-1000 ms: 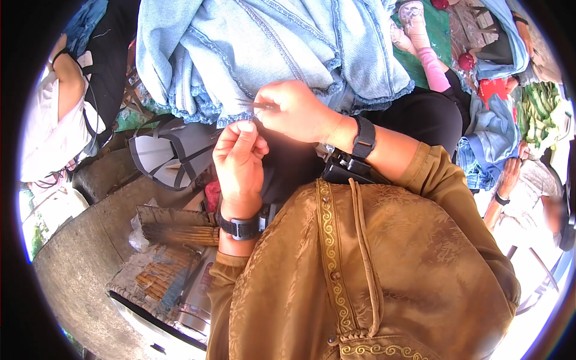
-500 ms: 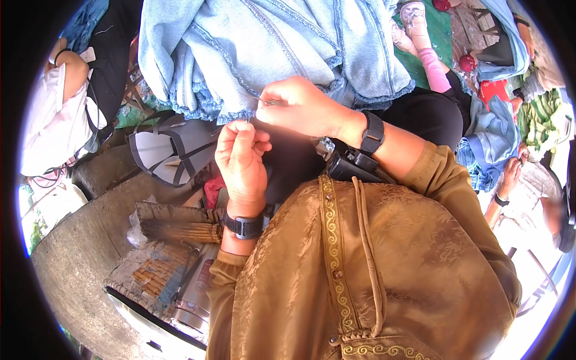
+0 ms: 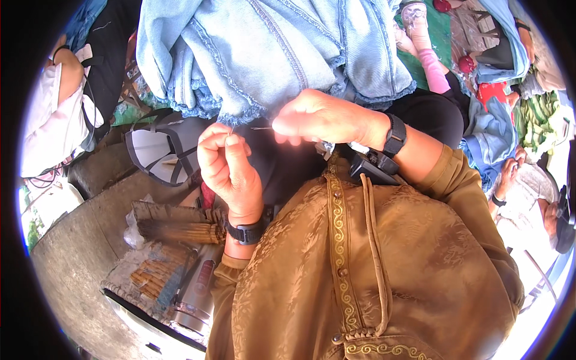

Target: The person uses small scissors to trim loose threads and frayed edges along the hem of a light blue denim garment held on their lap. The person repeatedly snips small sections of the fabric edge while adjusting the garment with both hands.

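Observation:
Light blue denim [image 3: 270, 48] with frayed edges and stitched seams lies above my hands. My left hand [image 3: 231, 171] is closed in a pinch just below the fringed edge, with a fine thread-like bit [image 3: 231, 131] at its fingertips, too small to make out clearly. My right hand [image 3: 327, 120] is closed, its palm down, to the right of the left one; a thin needle-like item [image 3: 261, 128] sticks out leftward from its pinched fingers.
A grey-white strapped item [image 3: 156, 153], wooden sticks [image 3: 174, 231] and a metal flask [image 3: 195, 288] sit at lower left. Other people sit around: a bare arm [image 3: 69, 75] at left, pink-sleeved legs [image 3: 432, 66] upper right, hands [image 3: 510, 171] among denim at right.
My right hand has moved right and down, away from the denim's edge, and my left hand slightly leftward, widening the gap between them. The thin item at my right fingers now shows more clearly.

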`<state>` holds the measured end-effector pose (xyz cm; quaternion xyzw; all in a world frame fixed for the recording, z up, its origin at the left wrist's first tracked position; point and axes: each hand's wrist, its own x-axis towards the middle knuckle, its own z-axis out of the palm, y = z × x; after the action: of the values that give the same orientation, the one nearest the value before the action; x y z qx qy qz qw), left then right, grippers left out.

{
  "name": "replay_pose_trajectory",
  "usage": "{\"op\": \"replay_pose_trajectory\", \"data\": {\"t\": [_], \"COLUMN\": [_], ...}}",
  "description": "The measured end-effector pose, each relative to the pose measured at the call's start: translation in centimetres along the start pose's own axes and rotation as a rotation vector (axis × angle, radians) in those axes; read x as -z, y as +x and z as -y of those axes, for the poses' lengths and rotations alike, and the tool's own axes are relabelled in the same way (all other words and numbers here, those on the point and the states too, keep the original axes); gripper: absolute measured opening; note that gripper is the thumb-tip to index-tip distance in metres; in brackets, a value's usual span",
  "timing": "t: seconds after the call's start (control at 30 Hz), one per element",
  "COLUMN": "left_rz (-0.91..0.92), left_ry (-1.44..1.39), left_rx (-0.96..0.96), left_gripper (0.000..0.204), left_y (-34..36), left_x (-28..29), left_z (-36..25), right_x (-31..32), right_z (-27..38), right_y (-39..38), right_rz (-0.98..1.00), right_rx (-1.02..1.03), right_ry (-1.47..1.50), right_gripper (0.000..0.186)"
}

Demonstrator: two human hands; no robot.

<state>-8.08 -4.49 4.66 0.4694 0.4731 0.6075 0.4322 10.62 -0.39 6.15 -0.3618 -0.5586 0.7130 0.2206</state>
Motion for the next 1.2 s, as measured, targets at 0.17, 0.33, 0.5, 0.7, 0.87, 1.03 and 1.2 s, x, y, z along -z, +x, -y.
{"op": "replay_pose_trajectory", "data": {"t": [0.17, 0.33, 0.5, 0.7, 0.87, 1.03, 1.2], "left_rz": [-0.012, -0.037, -0.113, -0.155, -0.177, -0.176, -0.164], "left_ry": [-0.114, 0.018, 0.089, 0.159, 0.211, 0.233, 0.201], "left_rx": [0.013, -0.032, -0.042, -0.116, -0.146, -0.137, -0.121], "left_gripper": [0.004, 0.004, 0.004, 0.004, 0.004, 0.004, 0.004], "left_y": [0.5, -0.8, -1.8, -1.8, -1.9, -1.9, -1.9], "left_x": [-0.3, 1.5, 1.9, 2.6, 2.8, 2.8, 3.1], "left_z": [-1.2, -0.2, -0.4, 0.5, 0.7, 0.6, 1.2], "right_x": [-0.9, -1.3, -2.7, -3.5, -4.2, -4.7, -4.8], "right_z": [0.3, 0.0, 0.3, 0.8, 0.3, 0.2, -0.1], "right_y": [0.5, 0.9, 1.9, 3.2, 4.4, 5.4, 5.7], "right_rz": [-0.006, 0.021, 0.030, 0.033, 0.025, -0.053, -0.093], "right_rx": [-0.090, -0.107, -0.109, -0.158, -0.082, -0.124, -0.076], "right_ry": [0.211, 0.244, 0.128, 0.118, 0.092, 0.031, 0.042], "right_gripper": [0.048, 0.047, 0.045, 0.047, 0.047, 0.038, 0.036]}}
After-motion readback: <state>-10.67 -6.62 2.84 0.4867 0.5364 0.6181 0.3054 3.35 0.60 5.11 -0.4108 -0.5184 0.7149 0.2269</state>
